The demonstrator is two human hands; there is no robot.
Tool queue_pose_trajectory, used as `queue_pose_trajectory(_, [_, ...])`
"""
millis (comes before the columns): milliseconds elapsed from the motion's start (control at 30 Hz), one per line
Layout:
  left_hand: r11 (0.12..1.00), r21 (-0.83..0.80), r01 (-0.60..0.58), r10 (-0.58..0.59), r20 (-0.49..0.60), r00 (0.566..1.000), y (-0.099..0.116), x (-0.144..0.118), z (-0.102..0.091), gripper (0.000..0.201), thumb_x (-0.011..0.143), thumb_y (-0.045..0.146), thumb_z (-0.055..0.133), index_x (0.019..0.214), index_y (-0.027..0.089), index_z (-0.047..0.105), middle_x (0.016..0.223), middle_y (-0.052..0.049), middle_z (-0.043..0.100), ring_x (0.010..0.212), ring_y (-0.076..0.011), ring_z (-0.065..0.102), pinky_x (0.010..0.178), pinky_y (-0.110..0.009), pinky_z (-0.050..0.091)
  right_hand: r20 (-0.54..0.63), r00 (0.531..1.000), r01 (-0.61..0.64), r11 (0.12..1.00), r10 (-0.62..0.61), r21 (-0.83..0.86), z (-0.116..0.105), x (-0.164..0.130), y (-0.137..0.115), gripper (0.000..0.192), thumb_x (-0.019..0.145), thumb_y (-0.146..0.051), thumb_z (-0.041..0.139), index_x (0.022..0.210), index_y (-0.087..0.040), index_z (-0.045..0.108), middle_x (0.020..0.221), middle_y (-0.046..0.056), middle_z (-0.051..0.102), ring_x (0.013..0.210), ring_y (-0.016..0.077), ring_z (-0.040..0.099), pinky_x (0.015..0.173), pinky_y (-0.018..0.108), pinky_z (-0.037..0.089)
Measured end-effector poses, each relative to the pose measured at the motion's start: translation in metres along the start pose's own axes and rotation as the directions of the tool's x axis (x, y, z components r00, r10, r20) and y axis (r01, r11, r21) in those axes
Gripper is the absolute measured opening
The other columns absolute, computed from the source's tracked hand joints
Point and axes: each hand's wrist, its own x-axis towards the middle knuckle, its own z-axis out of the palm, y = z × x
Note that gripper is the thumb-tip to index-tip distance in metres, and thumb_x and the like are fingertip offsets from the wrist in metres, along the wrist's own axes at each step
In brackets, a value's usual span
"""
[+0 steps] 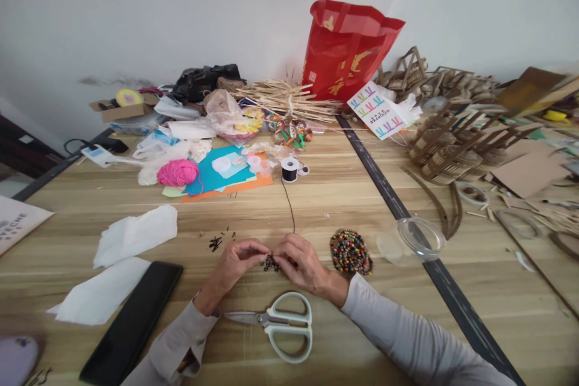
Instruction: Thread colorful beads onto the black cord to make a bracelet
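— Paper first, far left: two crumpled white tissue sheets [136,232] lie on the pale wooden table [353,193], and just beside the lower sheet sits a flat black rectangular case [133,319].

— And behind those?

— A ball of bright pink yarn [177,172] rests against some blue and orange paper sheets [221,178]. Near the middle of the table, a few tiny dark beads [216,243] are scattered just left of the hands.

— What are the hands doing?

— The left hand [235,265] has its fingertips pinched shut on a short strand of small dark mixed-colour beads [270,264]. The right hand [301,262] meets it from the other side, fingers closed on the same strand. The strand sits between the two hands, low over the table.

— Anything attached?

— A thin black thread [289,205] runs from the hands back to a small spool of black thread [289,169]. Below the wrists lie pale-green-handled scissors [280,322], blades pointing left.

— And to the right?

— A round heap of multicoloured beads [350,251] lies just beside the right wrist, then a clear plastic round lid [418,236] near it. Well behind stands a glossy red plastic bag [346,51].
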Motion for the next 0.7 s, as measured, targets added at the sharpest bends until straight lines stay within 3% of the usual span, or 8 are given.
queue_pose_trajectory(700, [0.999, -0.054, -0.006, 0.006, 0.005, 1.0, -0.0004, 0.0006, 0.0002, 0.008, 0.064, 0.019, 0.074, 0.068, 0.013, 0.071, 0.068, -0.003, 0.067, 0.066, -0.0145, 0.059, 0.063, -0.024, 0.047, 0.0, 1.0, 0.003, 1.0, -0.003, -0.002, 0.0018, -0.0001, 0.0017, 0.01, 0.09, -0.018, 0.049, 0.083, -0.017, 0.056, 0.075, 0.005, 0.057, 0.071, 0.0161, 0.051, 0.063, 0.028, 0.04])
